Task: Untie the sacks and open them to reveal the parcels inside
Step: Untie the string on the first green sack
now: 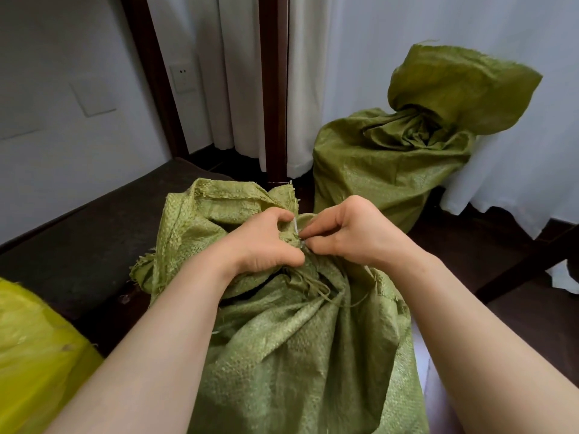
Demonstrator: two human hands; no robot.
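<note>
A green woven sack (297, 349) stands right in front of me, its neck gathered tight. My left hand (266, 242) grips the bunched neck, fingers curled into the fabric. My right hand (347, 233) pinches a thin pale tie (296, 228) at the knot, fingertips touching those of the left. The sack's loose top flap (219, 208) folds away to the left. A second green sack (391, 164) stands at the back right, its neck twisted shut with the flap sticking up. No parcels are visible.
A bright yellow sack (34, 349) lies at the lower left. A dark low bench or ledge (78, 236) runs along the left wall. White curtains (244, 73) and a dark wooden post (272, 89) stand behind. The floor is dark wood.
</note>
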